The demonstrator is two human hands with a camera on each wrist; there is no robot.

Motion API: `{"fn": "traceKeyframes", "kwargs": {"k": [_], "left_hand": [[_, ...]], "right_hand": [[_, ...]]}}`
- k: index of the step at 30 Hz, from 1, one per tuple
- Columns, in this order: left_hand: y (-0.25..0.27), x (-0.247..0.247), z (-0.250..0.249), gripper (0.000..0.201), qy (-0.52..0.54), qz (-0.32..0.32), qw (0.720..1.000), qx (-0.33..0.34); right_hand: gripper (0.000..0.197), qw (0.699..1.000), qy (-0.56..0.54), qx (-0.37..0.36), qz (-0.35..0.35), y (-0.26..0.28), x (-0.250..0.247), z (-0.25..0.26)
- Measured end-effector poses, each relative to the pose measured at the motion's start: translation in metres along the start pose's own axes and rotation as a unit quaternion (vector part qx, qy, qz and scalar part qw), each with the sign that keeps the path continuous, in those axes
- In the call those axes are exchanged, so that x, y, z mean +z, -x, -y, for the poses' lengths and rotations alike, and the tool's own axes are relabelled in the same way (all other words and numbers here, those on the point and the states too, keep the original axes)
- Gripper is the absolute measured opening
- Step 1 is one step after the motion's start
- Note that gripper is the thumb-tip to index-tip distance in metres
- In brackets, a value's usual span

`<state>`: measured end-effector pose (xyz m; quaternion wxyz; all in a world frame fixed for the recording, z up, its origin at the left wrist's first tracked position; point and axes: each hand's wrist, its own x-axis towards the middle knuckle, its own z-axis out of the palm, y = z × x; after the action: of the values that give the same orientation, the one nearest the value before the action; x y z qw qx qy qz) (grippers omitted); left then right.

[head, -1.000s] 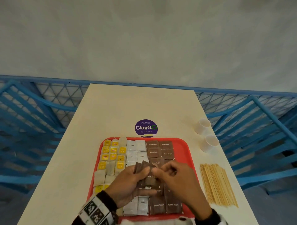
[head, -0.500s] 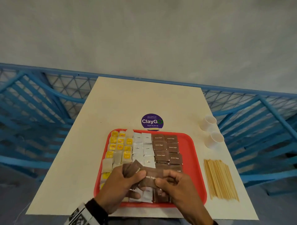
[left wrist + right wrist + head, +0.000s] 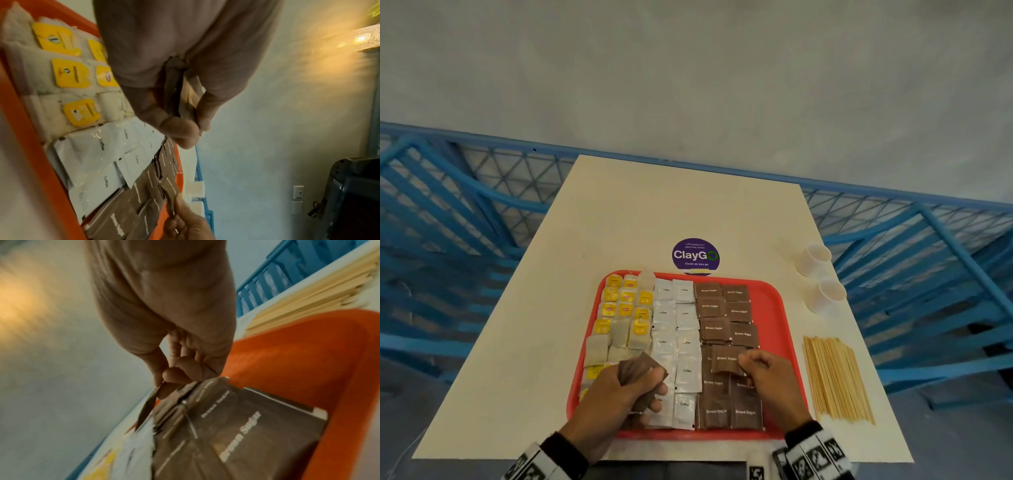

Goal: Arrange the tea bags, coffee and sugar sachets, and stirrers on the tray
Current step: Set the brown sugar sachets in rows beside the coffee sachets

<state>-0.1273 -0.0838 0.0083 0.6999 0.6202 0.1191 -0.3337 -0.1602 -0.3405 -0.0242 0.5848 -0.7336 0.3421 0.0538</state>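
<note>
Left hand: we see our left hand (image 3: 619, 394) over the near left part of the red tray (image 3: 774, 308), its fingers (image 3: 180, 133) curled round a small stack of brown sachets (image 3: 642, 368).
Right hand: our right hand (image 3: 767, 380) is over the brown column, thumb and fingers (image 3: 185, 368) pinching one brown sugar sachet (image 3: 726, 359) by its edge, just above the others.
Tray contents: tea bags (image 3: 625, 308) with yellow tags fill the left columns, white coffee sachets (image 3: 674, 325) the middle, brown sugar rows (image 3: 726, 308) the right; a red strip along the tray's right side is bare.
Stirrers: the wooden stirrers (image 3: 835, 377) lie in a flat bundle on the tabletop (image 3: 654, 205), just right of the tray and apart from it.
Around: two white paper cups (image 3: 820, 277) lie on their sides beyond the stirrers; a purple ClayGo sticker (image 3: 695, 255) sits just behind the tray's far edge; a blue railing (image 3: 482, 205) borders the tabletop on both sides.
In the way: our hands cover the near tea bags and part of the near sachet rows.
Since the earlier frame: both hands met on one brown stack near the middle of the tray; now they are apart, the left holding the stack, the right off to the brown column with a single sachet.
</note>
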Motion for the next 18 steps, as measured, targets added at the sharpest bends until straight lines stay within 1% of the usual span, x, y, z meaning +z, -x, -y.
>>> {"fn": "traceKeyframes", "kwargs": {"k": [2,4,7,9,14,18], "left_hand": [[0.000,-0.002,0.000,0.029,-0.006,0.002,1.000,-0.008],[0.000,-0.003,0.000,0.028,-0.010,-0.005,1.000,-0.014],[0.000,-0.004,-0.001,0.027,-0.011,-0.007,1.000,-0.017],[0.000,-0.003,-0.002,0.026,-0.007,0.001,1.000,-0.023],[-0.001,0.006,-0.002,0.021,-0.024,0.032,0.999,-0.036],[0.001,0.010,-0.001,0.021,-0.026,0.031,0.998,-0.042]], "right_hand": [[0.015,1.000,0.016,0.008,0.004,-0.015,0.004,-0.002],[0.017,0.999,0.050,-0.002,-0.008,-0.023,0.009,-0.002],[0.018,0.983,0.156,-0.048,-0.086,-0.026,0.005,-0.005],[0.016,0.976,0.178,-0.072,-0.106,-0.023,-0.001,-0.008],[0.022,0.965,0.245,-0.089,-0.041,-0.021,0.004,-0.013],[0.016,0.951,0.284,-0.118,-0.027,-0.028,0.017,-0.008]]}}
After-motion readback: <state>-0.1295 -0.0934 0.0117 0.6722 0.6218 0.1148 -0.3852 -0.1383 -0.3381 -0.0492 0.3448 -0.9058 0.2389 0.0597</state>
